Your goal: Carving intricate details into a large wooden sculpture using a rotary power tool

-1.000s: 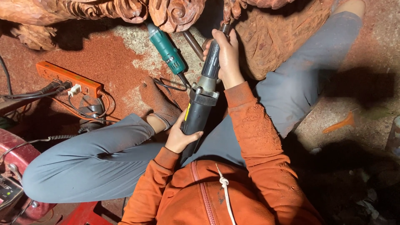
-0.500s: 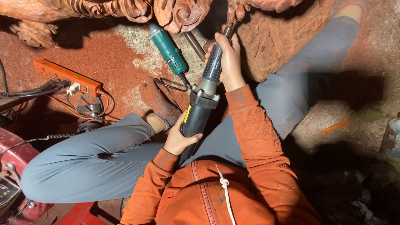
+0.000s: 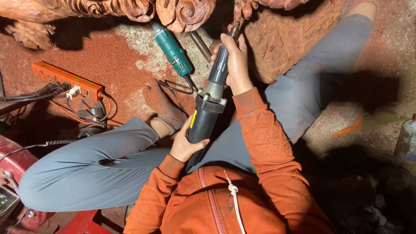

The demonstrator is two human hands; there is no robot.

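A long black and grey power carving tool (image 3: 207, 108) points up toward the reddish carved wood (image 3: 182, 11). My left hand (image 3: 185, 145) grips its thick black rear body above my lap. My right hand (image 3: 236, 65) wraps around its slim front neck, close to the tip, which touches the carved scrollwork in a dark gap. A rough carved wooden block (image 3: 290, 39) stands just right of my right hand. I sit on the floor in an orange jacket, with grey trouser legs bent to both sides.
A green power tool (image 3: 172, 51) lies on the dusty floor left of the carving tool, its cord looping beside my foot. An orange power strip (image 3: 65, 80) with plugged cables lies far left. A red machine (image 3: 11, 167) sits lower left. A clear bottle (image 3: 407, 138) stands at the right edge.
Both hands keep the same hold on the tool. The tool and hands have barely shifted; the view drifted slightly.
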